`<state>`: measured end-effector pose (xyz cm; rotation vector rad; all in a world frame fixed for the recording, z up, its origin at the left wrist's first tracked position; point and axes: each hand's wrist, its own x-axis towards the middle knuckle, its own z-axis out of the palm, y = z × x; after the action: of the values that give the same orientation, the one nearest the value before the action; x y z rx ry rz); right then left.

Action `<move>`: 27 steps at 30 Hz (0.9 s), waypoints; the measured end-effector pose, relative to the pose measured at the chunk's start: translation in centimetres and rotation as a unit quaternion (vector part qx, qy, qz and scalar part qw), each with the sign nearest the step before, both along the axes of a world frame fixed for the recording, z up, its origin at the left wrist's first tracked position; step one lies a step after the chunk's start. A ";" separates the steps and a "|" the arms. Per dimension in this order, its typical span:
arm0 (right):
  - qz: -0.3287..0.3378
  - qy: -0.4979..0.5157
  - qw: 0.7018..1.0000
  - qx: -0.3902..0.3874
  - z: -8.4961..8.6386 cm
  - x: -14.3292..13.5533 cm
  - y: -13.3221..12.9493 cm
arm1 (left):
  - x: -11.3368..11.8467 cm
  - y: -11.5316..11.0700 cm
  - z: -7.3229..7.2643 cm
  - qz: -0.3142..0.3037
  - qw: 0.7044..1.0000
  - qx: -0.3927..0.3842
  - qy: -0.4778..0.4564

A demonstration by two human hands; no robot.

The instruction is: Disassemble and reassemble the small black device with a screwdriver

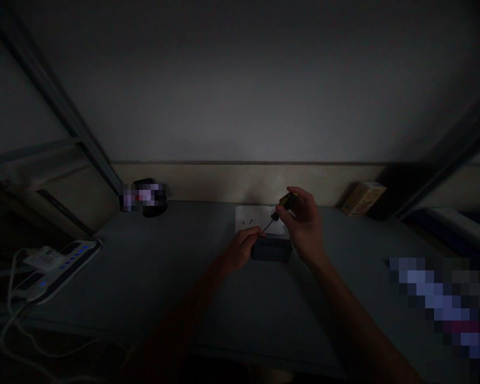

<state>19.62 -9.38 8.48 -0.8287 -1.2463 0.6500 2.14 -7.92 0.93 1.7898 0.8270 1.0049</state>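
My right hand [306, 226] is wrapped round the yellow-and-black handle of a screwdriver [269, 224]. The screwdriver slants down to the left, its tip at the back left corner of a dark, box-shaped device [271, 252] with a row of slots along its upper edge. My left hand [240, 249] rests against the left side of that device, fingers pinched together close to the tip. Whatever lies between those fingers is too small and dark to make out. Behind the device lies a white sheet of paper [240, 212] with several tiny dark pieces on it, perhaps screws.
On the grey table [164, 272], a power strip [70, 266] with blue lights and white cables lies at the left. A blurred dark object [155, 209] stands at the back left. A small carton [362, 198] leans near the back right; a pixelated item [436, 296] lies nearer.
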 end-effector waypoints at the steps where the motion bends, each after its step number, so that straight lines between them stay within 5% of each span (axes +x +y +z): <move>1: -0.005 -0.002 1.000 0.000 0.0 0.0 0.0 | 0.0 0.0 0.0 0.005 1.000 -0.003 0.000; 27: -0.027 0.000 1.000 -0.002 0.3 0.0 -0.3 | -0.2 0.3 0.8 0.011 0.999 0.007 -0.039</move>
<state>19.61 -9.69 8.83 -0.8631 -1.2190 0.6088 1.90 -7.66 1.68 1.7450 0.7939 1.0897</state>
